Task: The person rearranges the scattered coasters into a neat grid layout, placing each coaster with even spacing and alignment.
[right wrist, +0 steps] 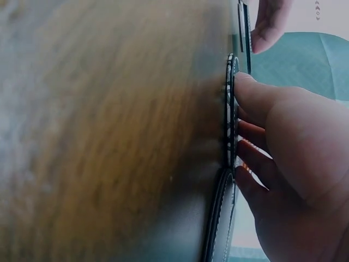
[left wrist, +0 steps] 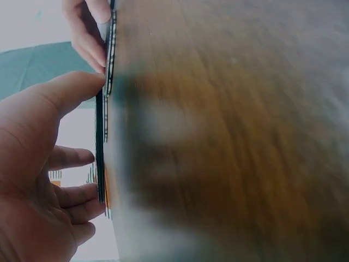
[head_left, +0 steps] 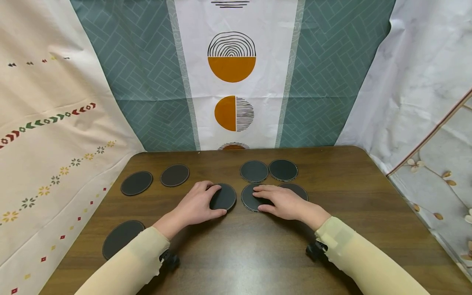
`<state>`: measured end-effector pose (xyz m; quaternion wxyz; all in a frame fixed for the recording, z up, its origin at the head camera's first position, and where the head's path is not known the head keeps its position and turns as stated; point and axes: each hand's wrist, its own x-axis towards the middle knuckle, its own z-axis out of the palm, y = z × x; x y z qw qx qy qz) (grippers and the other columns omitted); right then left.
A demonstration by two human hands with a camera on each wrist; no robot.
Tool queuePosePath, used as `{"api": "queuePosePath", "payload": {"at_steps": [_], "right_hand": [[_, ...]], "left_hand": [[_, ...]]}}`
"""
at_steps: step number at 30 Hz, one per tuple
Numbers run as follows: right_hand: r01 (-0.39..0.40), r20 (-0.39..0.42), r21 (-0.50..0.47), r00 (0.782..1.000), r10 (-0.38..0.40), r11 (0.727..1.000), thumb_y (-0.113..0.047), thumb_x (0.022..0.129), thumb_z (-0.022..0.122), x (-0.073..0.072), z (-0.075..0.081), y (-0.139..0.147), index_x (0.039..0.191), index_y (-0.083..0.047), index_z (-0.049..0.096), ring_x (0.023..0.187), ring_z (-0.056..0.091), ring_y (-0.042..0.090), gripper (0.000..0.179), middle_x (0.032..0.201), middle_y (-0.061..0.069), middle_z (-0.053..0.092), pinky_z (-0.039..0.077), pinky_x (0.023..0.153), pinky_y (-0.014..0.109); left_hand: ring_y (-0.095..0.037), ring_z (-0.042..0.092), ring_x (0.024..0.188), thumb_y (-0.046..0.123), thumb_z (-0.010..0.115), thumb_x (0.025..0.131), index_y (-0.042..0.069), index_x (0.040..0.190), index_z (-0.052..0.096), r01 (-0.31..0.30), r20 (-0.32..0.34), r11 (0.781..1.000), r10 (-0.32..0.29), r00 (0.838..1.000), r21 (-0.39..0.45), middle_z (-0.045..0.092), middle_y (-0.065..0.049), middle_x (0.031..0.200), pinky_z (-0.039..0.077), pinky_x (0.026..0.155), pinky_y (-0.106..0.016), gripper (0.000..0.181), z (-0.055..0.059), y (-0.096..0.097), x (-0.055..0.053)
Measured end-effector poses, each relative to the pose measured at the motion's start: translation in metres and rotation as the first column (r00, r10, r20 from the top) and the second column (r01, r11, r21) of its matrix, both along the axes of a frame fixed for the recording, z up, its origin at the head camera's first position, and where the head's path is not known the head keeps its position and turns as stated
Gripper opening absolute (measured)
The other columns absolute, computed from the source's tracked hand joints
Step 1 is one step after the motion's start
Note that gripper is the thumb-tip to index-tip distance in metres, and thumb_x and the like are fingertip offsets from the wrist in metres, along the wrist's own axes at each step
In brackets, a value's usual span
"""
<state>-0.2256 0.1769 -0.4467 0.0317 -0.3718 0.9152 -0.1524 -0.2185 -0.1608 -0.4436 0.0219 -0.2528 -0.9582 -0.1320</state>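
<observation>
My left hand (head_left: 200,201) grips a dark round coaster (head_left: 223,198) by its edges, thumb at the near side and fingers at the far side. In the left wrist view that coaster (left wrist: 100,142) stands edge-on between the thumb and fingers, close over the table. My right hand (head_left: 282,202) rests its fingertips and thumb on another dark coaster (head_left: 250,200) with a stitched rim, just right of the first. Partly behind the right hand lies a further coaster (head_left: 298,189). Two more, a grey-black coaster (head_left: 254,171) and a black coaster (head_left: 283,170), lie side by side beyond it.
At the left of the wooden table (head_left: 236,254) lie a black coaster (head_left: 136,183), a brownish coaster (head_left: 175,175) and a larger black disc (head_left: 121,237), partly covered by the left sleeve. Patterned cloths (head_left: 155,82) hang behind the table and along both sides.
</observation>
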Motion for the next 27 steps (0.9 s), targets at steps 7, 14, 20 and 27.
{"api": "queuePosePath", "payload": {"at_steps": [7, 14, 20, 27], "right_hand": [[0.009, 0.018, -0.003, 1.000, -0.009, 1.000, -0.037, 0.111, 0.069, -0.001, 0.000, 0.000, 0.157, -0.010, 0.063, 0.156, 0.046, 0.032, 0.054, 0.169, 0.008, 0.050, 0.044, 0.122, 0.057], [0.014, 0.018, -0.011, 1.000, -0.014, 1.000, -0.037, 0.111, 0.070, -0.002, -0.001, 0.000, 0.157, -0.010, 0.064, 0.156, 0.047, 0.032, 0.054, 0.169, 0.008, 0.051, 0.044, 0.121, 0.057], [0.014, 0.014, -0.005, 1.000, -0.014, 1.000, -0.037, 0.111, 0.071, -0.003, -0.001, 0.000, 0.157, -0.010, 0.064, 0.156, 0.048, 0.032, 0.054, 0.169, 0.007, 0.051, 0.044, 0.121, 0.057], [0.013, 0.014, -0.003, 1.000, -0.013, 1.000, -0.037, 0.110, 0.071, -0.003, 0.000, -0.001, 0.156, -0.010, 0.064, 0.155, 0.048, 0.032, 0.054, 0.168, 0.007, 0.052, 0.044, 0.121, 0.057]], "left_hand": [[-0.043, 0.049, 0.144, 0.057, 0.084, 0.093, 0.010, 0.157, 0.061, -0.008, 0.029, 1.000, 0.008, 1.000, -0.003, 0.053, -0.022, 0.154, 0.050, 0.112, -0.058, 0.083, 0.000, 0.010, -0.006], [-0.043, 0.049, 0.145, 0.058, 0.083, 0.093, 0.010, 0.157, 0.061, -0.008, 0.042, 1.000, 0.008, 0.999, -0.005, 0.053, -0.022, 0.155, 0.050, 0.113, -0.057, 0.083, -0.002, 0.016, -0.011], [-0.041, 0.051, 0.142, 0.058, 0.083, 0.093, 0.010, 0.157, 0.061, -0.006, 0.054, 1.000, 0.006, 0.999, -0.003, 0.054, -0.021, 0.153, 0.050, 0.113, -0.056, 0.083, -0.004, 0.019, -0.013], [-0.041, 0.052, 0.139, 0.055, 0.085, 0.093, 0.009, 0.155, 0.063, -0.002, 0.043, 1.000, 0.002, 0.999, 0.000, 0.055, -0.021, 0.151, 0.052, 0.109, -0.055, 0.080, -0.006, 0.016, -0.014]]}}
